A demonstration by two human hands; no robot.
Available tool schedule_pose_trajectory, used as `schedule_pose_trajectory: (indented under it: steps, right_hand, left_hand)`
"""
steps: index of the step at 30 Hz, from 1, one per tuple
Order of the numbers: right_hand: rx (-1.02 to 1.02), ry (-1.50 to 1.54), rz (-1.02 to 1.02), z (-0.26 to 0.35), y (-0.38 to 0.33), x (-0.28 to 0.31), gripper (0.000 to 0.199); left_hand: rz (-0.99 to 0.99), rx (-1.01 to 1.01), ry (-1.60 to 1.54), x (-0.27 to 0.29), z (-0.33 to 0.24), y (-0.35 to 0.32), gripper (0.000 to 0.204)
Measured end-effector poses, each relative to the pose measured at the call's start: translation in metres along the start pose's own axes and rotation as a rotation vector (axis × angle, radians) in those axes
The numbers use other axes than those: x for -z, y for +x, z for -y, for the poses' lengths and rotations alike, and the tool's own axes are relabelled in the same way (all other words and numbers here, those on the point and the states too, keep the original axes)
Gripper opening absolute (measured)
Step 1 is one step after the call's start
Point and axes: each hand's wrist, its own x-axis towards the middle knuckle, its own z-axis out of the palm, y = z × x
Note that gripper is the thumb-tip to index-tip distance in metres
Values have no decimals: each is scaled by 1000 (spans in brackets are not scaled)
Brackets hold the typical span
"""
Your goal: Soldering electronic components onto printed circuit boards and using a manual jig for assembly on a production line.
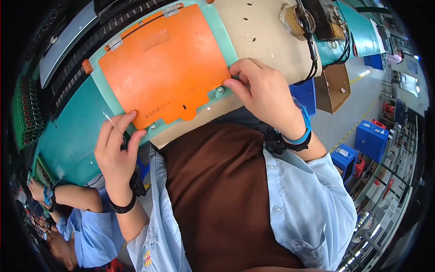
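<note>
A flat orange lid [165, 68] lies closed over a light green base plate [229, 41], joined to it by metal hinges along the far edge. At the near left corner my left hand [115, 147] grips the lid's edge, index fingertip and thumb on either side of the corner. My right hand [263, 93] has its thumb and curled fingers closed on the near right corner. Its fingertips are partly hidden there. A small metal post [220, 90] stands up from the base beside my right thumb, and a second post [153, 127] is near my left thumb.
The fixture rests on a beige board [253, 27] over a teal bench [72, 131]. A soldering-type stand with cables [299, 20] is at the far right. A cardboard box [333, 88] and blue crates [371, 140] are right of the bench. A co-worker [90, 226] works at left.
</note>
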Motion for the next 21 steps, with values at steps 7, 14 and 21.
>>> schedule_pose_trajectory:
  steps: [7,14,21]
  right_hand:
    - [24,-56,-149,4,-3,-6,36]
    - [-85,-30,-138,5,8,-12,66]
    - [-109,56,-75,-6,17,-17,75]
  left_hand:
    - [-36,311,40,-1,-10,1,68]
    - [-6,432,-13,-3,-9,14,92]
    - [10,513,-248,-6,-3,18,99]
